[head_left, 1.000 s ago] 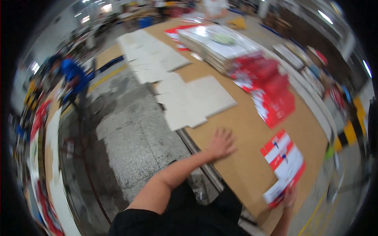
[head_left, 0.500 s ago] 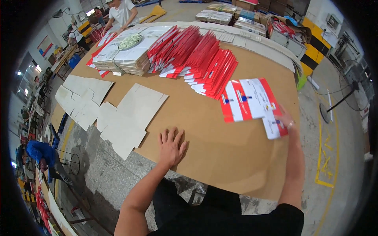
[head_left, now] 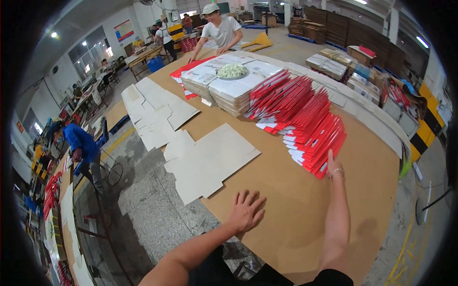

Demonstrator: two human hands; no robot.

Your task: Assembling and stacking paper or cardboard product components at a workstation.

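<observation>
Red-and-white flat cartons lie fanned in a long overlapping row across the brown worktop, running from the far middle toward the near right. I see my right hand resting on the nearest carton of that row, though I cannot tell how far its grip is closed. My left hand lies flat near the worktop's near edge, fingers spread wide, holding nothing. Grey cardboard blanks lie just left of it.
</observation>
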